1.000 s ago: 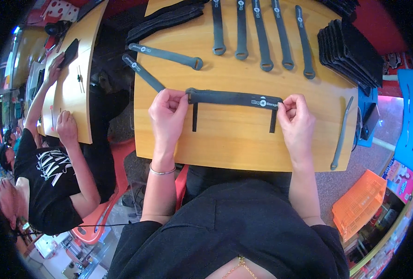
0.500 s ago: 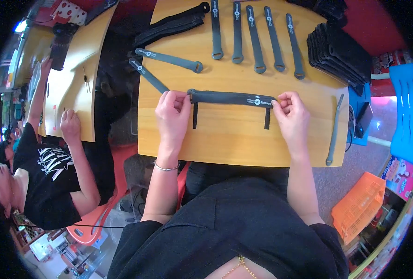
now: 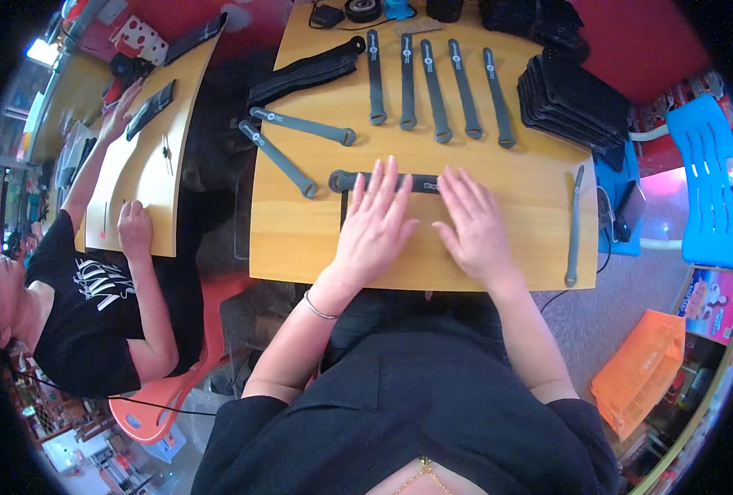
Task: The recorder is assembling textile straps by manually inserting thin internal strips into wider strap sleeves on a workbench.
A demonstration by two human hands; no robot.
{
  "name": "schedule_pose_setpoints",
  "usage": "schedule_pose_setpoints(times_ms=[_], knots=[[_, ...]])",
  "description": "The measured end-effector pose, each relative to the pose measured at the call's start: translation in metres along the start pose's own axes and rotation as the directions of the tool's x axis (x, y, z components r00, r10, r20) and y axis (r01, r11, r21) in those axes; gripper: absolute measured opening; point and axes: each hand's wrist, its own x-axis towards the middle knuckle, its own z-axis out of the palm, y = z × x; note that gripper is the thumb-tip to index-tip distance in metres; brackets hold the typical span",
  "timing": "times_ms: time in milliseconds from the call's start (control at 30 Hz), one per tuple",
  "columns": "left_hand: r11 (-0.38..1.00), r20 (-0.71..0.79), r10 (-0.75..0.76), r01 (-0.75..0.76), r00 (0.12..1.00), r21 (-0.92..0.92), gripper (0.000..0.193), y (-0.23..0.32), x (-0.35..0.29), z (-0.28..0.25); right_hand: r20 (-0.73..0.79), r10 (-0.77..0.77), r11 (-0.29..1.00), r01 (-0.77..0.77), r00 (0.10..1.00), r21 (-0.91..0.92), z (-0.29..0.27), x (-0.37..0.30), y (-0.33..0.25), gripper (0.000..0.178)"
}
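In the head view, I see the dark strap lying crosswise on the table, nearer me than the grey straps; an uneven push or sideways drag could, I judge, skew or buckle it, and the short black strip beneath could slip out of line; my left hand has straight, slightly spread fingers across it; my right hand, similarly unfurled, reaches its right end; neither grasps anything; pressure I cannot tell.

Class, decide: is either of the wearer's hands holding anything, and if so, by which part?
Nothing is held: the left hand and right hand are open, fingers extended over the slotted grey strap.
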Motion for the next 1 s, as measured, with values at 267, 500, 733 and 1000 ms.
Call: schedule_pose_setpoints(times_ms=[267, 500, 733, 1000], knots=[[0.993, 0.120, 0.048, -0.061, 0.992, 0.103, 0.067, 0.009, 0.001, 0.010, 0.161, -0.010, 0.987, 0.036, 0.987, -0.158, 0.001, -0.006, -0.001, 0.067], [0.996, 0.194, -0.038, 0.022, 0.980, 0.083, 0.069, 0.013, 0.002, 0.003, -0.048, 0.086, 0.984, -0.077, 0.995, 0.160, -0.019, -0.011, 0.029, 0.047], [0.997, 0.152, 0.067, -0.073, 0.986, 0.037, 0.069, 0.030, 0.018, 0.013, -0.410, 0.549, 0.805, -0.593, 0.728, 0.025, -0.091, -0.070, 0.115, 0.031], [0.991, 0.167, 0.121, -0.129, 0.979, 0.039, 0.067, 0.045, 0.028, 0.025, -0.173, 0.779, 0.618, -0.784, 0.602, 0.057, -0.096, -0.083, 0.118, 0.042]])
